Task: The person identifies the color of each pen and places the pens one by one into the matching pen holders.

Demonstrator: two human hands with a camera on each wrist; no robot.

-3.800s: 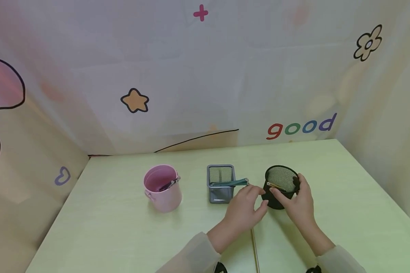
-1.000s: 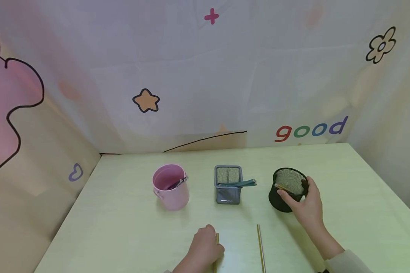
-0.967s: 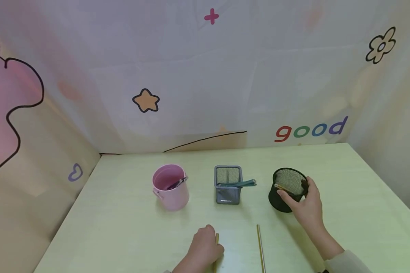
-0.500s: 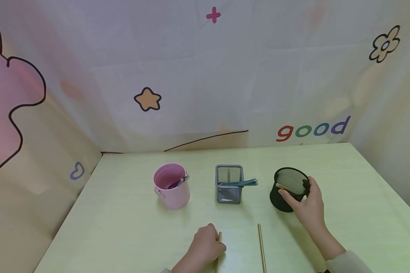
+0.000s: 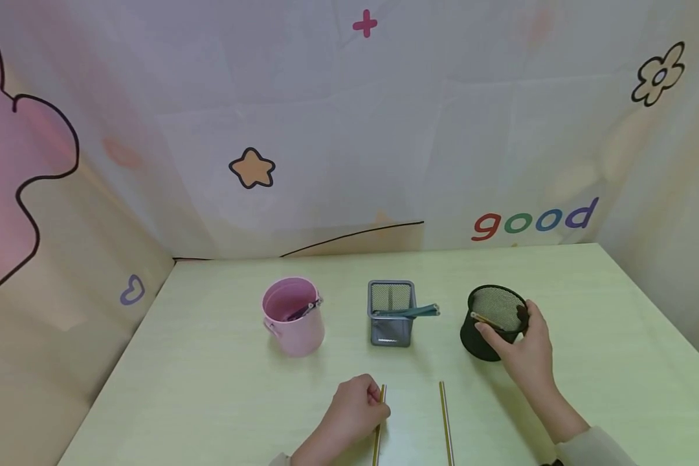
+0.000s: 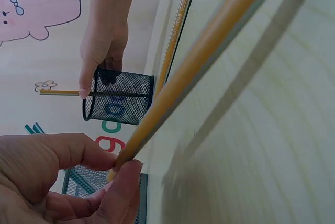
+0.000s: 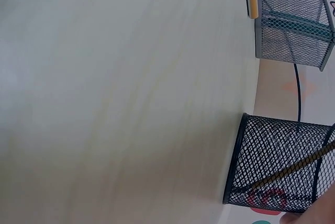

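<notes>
My left hand [image 5: 355, 408] pinches a yellow pencil [image 5: 377, 446] between thumb and fingers, close to its far end. In the left wrist view this pencil [image 6: 193, 56] slants over the table, its shadow beside it. With my right hand [image 5: 530, 353] I grip the rim of a round black mesh pen holder [image 5: 480, 343], thumb at the front and fingers around the right side. Inside that holder leans another yellow pencil [image 6: 58, 92], its end sticking out past the rim. A further yellow pencil [image 5: 446, 421] lies on the table between my hands.
A square grey mesh pen holder [image 5: 391, 333] with green pencils [image 5: 422, 310] stands mid-table. To its left is a pink bucket [image 5: 297, 340] holding dark pencils [image 5: 303, 312]. A printed cloth [image 5: 326, 129] hangs behind the pale green table [image 5: 210, 388].
My left hand has left the black pen holder and come down to the table, taking hold of a yellow pencil, then shifted slightly forward and right with it. My right hand stays on the holder.
</notes>
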